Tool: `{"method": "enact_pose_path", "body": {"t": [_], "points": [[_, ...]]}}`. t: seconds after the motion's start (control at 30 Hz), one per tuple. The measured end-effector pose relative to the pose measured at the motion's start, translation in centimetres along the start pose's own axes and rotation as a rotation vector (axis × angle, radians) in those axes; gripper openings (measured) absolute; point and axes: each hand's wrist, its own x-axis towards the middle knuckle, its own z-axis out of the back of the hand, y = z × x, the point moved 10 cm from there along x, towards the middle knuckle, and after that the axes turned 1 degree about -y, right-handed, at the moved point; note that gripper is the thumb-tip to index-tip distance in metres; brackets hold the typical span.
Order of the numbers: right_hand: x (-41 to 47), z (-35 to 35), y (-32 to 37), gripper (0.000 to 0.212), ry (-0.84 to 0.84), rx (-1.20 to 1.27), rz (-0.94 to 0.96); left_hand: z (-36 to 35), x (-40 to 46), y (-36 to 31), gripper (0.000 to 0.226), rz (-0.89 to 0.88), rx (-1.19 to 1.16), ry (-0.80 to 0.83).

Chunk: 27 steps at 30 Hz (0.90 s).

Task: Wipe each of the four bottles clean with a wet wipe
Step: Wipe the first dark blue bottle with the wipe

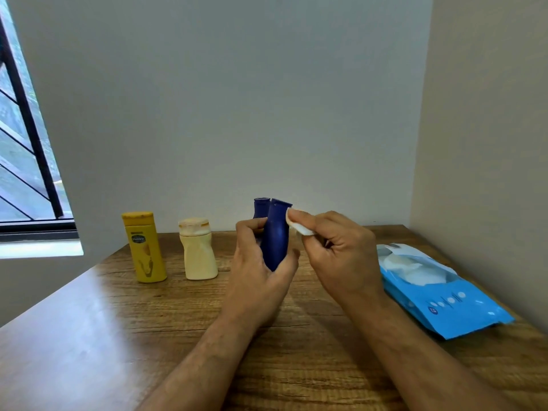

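Here the left hand (261, 271) grips the blue bottle (275, 235); the right hand (341, 256) pinches a wipe (299, 226) against its top.

A single head-worn wide-angle view looks forward and slightly down from the near edge of the wooden tabletop (118, 336) toward the far wall. Both forearms reach in from the near edge, close to the lens. The barred window (26, 143) bounds the left, a side wall the right, with edges bowed by the lens.

Left hand (261, 271) grips blue bottle (275, 235) — right hand (335, 250) presses wet wipe (299, 225) against its top
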Motion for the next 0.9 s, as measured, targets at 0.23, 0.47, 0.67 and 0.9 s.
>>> {"method": "enact_pose_path", "body": {"t": [0.23,0.47,0.67,0.9], "points": [[-0.1,-1.5,-1.9,0.025,0.141,0.305,-0.245,-1.1,0.3,2.8,0.037,0.269,-0.469,0.143],[0.0,-0.6,-2.6,0.022,0.083,0.285,-0.264,-1.4,-0.1,2.3,0.046,0.277,-0.593,0.2],[-1.0,-2.9,-2.8,0.014,0.313,0.423,-0.432,-1.5,-0.3,2.8,0.076,0.305,-0.486,0.231],[-1.7,-3.9,-3.2,0.023,0.359,0.391,-0.482,-1.9,-0.9,3.3,0.057,0.528,-0.77,0.177]]}}
